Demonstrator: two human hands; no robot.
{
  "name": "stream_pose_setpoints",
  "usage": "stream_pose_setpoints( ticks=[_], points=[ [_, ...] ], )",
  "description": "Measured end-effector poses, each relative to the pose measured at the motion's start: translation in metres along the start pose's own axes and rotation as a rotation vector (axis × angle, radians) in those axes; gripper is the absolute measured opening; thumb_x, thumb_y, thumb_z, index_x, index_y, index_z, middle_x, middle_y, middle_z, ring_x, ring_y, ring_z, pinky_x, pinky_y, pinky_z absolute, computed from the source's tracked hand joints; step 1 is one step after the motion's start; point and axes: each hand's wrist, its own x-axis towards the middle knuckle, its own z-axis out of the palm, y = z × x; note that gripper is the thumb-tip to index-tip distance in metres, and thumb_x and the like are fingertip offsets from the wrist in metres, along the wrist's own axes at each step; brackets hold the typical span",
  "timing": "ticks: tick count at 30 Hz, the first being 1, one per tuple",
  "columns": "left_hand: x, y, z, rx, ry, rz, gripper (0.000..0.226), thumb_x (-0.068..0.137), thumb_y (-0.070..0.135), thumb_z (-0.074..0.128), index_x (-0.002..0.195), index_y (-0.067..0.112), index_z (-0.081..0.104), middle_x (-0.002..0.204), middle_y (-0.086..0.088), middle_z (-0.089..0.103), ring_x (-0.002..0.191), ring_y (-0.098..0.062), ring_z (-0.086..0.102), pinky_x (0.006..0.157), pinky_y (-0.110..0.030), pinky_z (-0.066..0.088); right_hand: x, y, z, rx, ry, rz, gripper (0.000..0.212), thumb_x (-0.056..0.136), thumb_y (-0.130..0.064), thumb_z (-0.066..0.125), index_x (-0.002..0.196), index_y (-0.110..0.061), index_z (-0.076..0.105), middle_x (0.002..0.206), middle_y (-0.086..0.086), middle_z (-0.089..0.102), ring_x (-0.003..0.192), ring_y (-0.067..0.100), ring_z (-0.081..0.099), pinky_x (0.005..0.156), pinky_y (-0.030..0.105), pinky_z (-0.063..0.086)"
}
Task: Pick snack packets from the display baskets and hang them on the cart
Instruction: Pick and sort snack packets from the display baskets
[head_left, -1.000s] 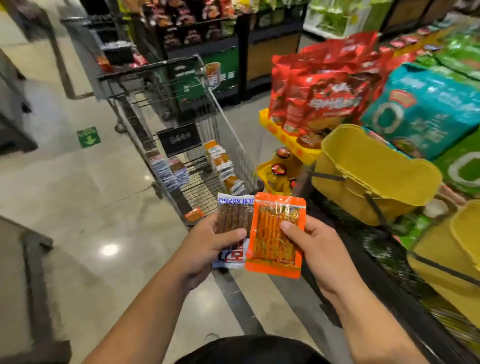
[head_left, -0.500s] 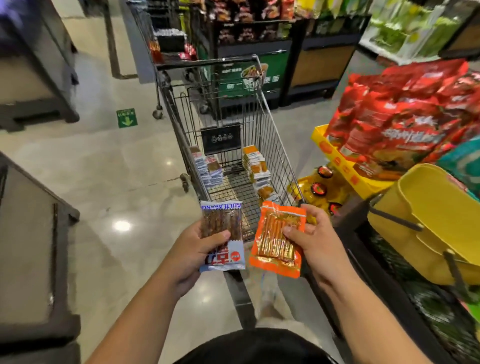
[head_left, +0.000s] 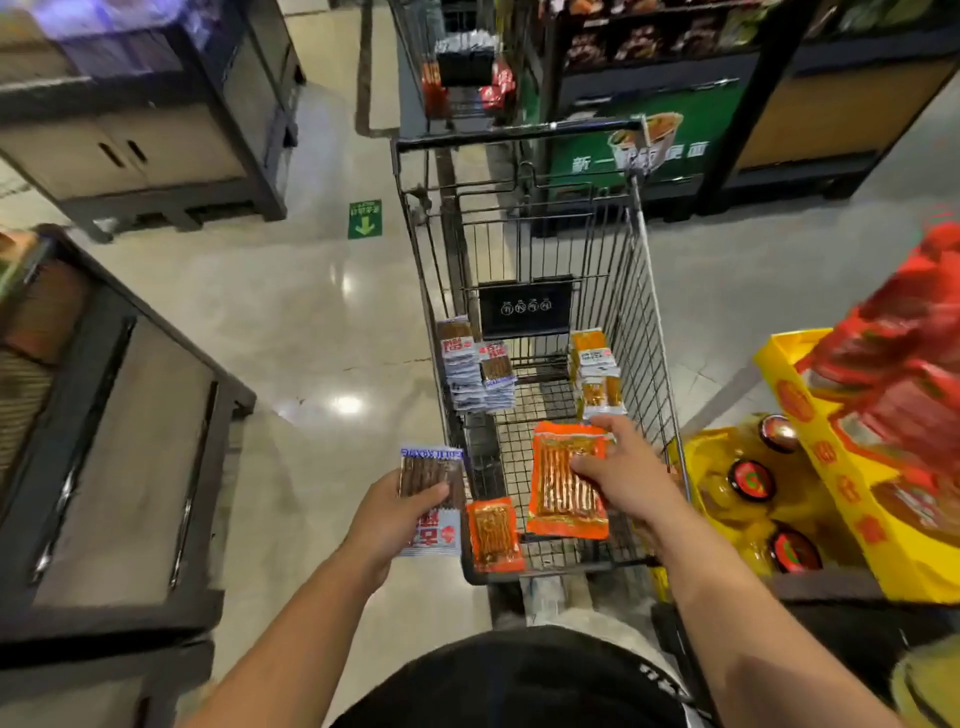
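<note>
The wire cart (head_left: 660, 332) stands straight ahead of me. My left hand (head_left: 387, 519) grips a blue-and-white snack packet (head_left: 431, 499) just left of the cart's near corner. My right hand (head_left: 628, 470) pinches an orange snack packet (head_left: 558, 483) over the cart's near end. Rows of blue-white packets (head_left: 475, 371) hang on the cart's left side and orange packets (head_left: 597, 371) on its right side. Another small orange packet (head_left: 493, 532) sits at the cart's near left end.
A yellow display box (head_left: 857, 499) with red bags (head_left: 904, 364) and bottles with dark caps (head_left: 750, 480) stands close on the right. Dark display stands (head_left: 104, 441) line the left. Shelving (head_left: 649, 104) and a second cart (head_left: 457, 67) stand beyond. Polished floor lies between.
My view has swung left and closer to the cart. Both hands moved forward with their packets; the orange one is now over the cart's basket, and the yellow baskets have left view.
</note>
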Motion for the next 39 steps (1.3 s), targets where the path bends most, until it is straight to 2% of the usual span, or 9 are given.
stream_pose_setpoints(
  ticks=[3, 5, 11, 14, 20, 24, 30, 35, 39],
  points=[
    [0.032, -0.004, 0.013, 0.015, 0.07, -0.06, 0.015, 0.092, 0.012, 0.072, 0.105, 0.02, 0.072, 0.096, -0.01, 0.079, 0.088, -0.031, 0.076, 0.089, -0.05, 0.059, 0.048, 0.004, 0.001, -0.121, -0.072, 0.043, 0.054, 0.09, -0.013, 0.073, 0.13, -0.035, 0.044, 0.1, 0.013, 0.075, 0.089, 0.044, 0.072, 0.078, 0.064, 0.056],
    [0.052, -0.011, 0.019, 0.011, 0.102, -0.096, 0.017, 0.09, 0.014, 0.075, 0.105, 0.022, 0.072, 0.094, -0.007, 0.079, 0.093, -0.034, 0.074, 0.092, -0.057, 0.056, 0.08, 0.016, 0.005, -0.175, -0.102, 0.07, 0.053, 0.088, -0.015, 0.075, 0.126, -0.037, 0.045, 0.104, 0.015, 0.073, 0.087, 0.045, 0.071, 0.075, 0.065, 0.057],
    [0.092, -0.024, 0.031, 0.101, 0.121, -0.115, 0.025, 0.085, 0.015, 0.08, 0.106, 0.025, 0.071, 0.1, 0.0, 0.078, 0.095, -0.022, 0.073, 0.089, -0.039, 0.056, 0.12, 0.042, 0.025, -0.315, -0.118, 0.157, 0.048, 0.091, -0.014, 0.071, 0.127, -0.034, 0.047, 0.098, 0.006, 0.071, 0.078, 0.029, 0.072, 0.066, 0.042, 0.062],
    [0.118, -0.035, 0.032, 0.179, 0.17, -0.126, 0.024, 0.089, 0.019, 0.077, 0.111, 0.022, 0.067, 0.104, -0.001, 0.074, 0.094, -0.021, 0.07, 0.084, -0.036, 0.054, 0.14, 0.067, 0.042, -0.432, -0.156, 0.182, 0.052, 0.088, -0.021, 0.075, 0.13, -0.035, 0.047, 0.105, 0.0, 0.07, 0.091, 0.027, 0.069, 0.078, 0.048, 0.061],
    [0.14, -0.055, 0.024, 0.257, 0.218, -0.137, 0.029, 0.091, 0.02, 0.074, 0.119, 0.017, 0.066, 0.108, -0.001, 0.072, 0.097, -0.019, 0.069, 0.085, -0.037, 0.056, 0.167, 0.102, 0.072, -0.504, -0.179, 0.245, 0.056, 0.09, -0.02, 0.075, 0.137, -0.029, 0.046, 0.121, 0.005, 0.065, 0.104, 0.026, 0.066, 0.089, 0.046, 0.058],
    [0.147, -0.064, 0.024, 0.212, 0.202, -0.143, 0.023, 0.093, 0.015, 0.072, 0.111, 0.025, 0.063, 0.095, 0.013, 0.068, 0.075, 0.009, 0.066, 0.058, -0.006, 0.046, 0.189, 0.123, 0.094, -0.498, -0.242, 0.286, 0.056, 0.091, -0.017, 0.072, 0.139, -0.026, 0.045, 0.128, 0.005, 0.063, 0.111, 0.023, 0.061, 0.094, 0.04, 0.054],
    [0.158, -0.067, 0.025, 0.226, 0.193, -0.153, 0.027, 0.091, 0.018, 0.075, 0.113, 0.027, 0.062, 0.097, 0.015, 0.068, 0.073, 0.009, 0.066, 0.056, -0.006, 0.046, 0.212, 0.146, 0.11, -0.439, -0.258, 0.335, 0.056, 0.095, -0.007, 0.065, 0.145, -0.023, 0.046, 0.113, -0.004, 0.062, 0.076, -0.001, 0.054, 0.057, 0.014, 0.042],
    [0.168, -0.057, 0.025, 0.239, 0.207, -0.108, 0.026, 0.091, 0.016, 0.075, 0.111, 0.025, 0.063, 0.095, 0.017, 0.067, 0.073, 0.015, 0.064, 0.058, -0.004, 0.046, 0.217, 0.148, 0.124, -0.491, -0.23, 0.238, 0.048, 0.097, -0.013, 0.064, 0.143, -0.021, 0.05, 0.113, 0.001, 0.063, 0.084, 0.011, 0.056, 0.061, 0.019, 0.044],
    [0.184, -0.044, 0.021, 0.253, 0.201, -0.078, 0.027, 0.089, 0.02, 0.077, 0.11, 0.027, 0.063, 0.099, 0.013, 0.071, 0.086, 0.0, 0.068, 0.069, -0.016, 0.053, 0.213, 0.154, 0.135, -0.645, -0.33, 0.226, 0.041, 0.101, -0.029, 0.058, 0.142, -0.031, 0.053, 0.136, 0.003, 0.057, 0.103, 0.019, 0.063, 0.086, 0.038, 0.057]
  ],
)
